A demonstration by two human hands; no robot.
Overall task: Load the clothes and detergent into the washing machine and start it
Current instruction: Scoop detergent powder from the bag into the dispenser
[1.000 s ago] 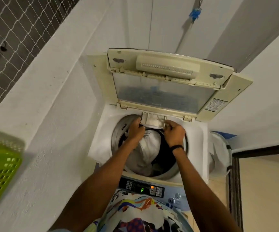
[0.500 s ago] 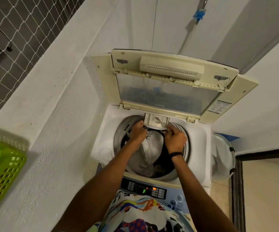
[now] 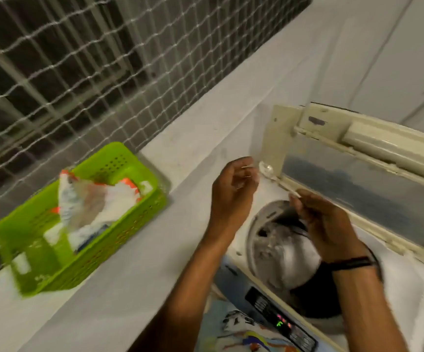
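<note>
Head view, blurred: fingers [image 3: 297,203] of my right hand [image 3: 327,227] pinch a pale scoop [image 3: 267,170] by its handle; left hand [image 3: 233,191] curls loosely beside its bowl, grip unclear. Clothes [image 3: 287,252] lie in the drum below; detergent packets [image 3: 91,201] sit in the green basket [image 3: 109,240], leftward.

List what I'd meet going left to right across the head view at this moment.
Green basket → left hand → right hand. The washer lid, drum and control panel overlap the hands across the picture, so they are left out.
</note>
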